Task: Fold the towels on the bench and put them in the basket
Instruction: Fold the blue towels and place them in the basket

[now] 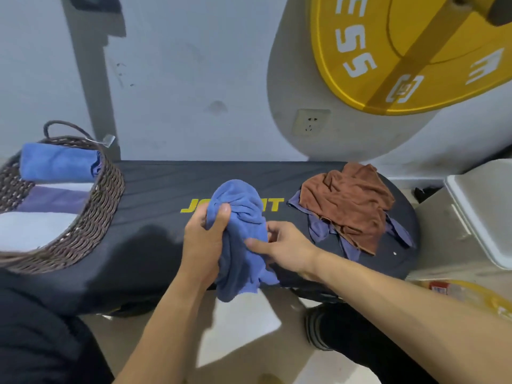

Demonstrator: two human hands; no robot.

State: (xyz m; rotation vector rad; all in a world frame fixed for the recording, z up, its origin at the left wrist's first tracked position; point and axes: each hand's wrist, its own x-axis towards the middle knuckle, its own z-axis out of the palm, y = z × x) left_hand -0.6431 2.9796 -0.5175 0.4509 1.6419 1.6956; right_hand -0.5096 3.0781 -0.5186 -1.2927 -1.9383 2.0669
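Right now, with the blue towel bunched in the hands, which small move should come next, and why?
Probably spread the blue towel flat on the bench: the left hand grips it crumpled, and the right hand only touches it.

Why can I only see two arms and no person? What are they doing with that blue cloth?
The camera sits on the person's head and looks down, so you see what they see: their own two arms. There is just this one picture.

The long black thing is a gym bench. The left hand grips a crumpled blue towel in the middle of it. The right hand is at the towel's other side, its thumb lying on the cloth.

Further right on the bench lies a brown towel in a heap, on top of a purple towel. Neither is folded yet.

At the left end stands a woven basket with folded towels already inside, one of them blue.

The big yellow disc up top is a weight plate.
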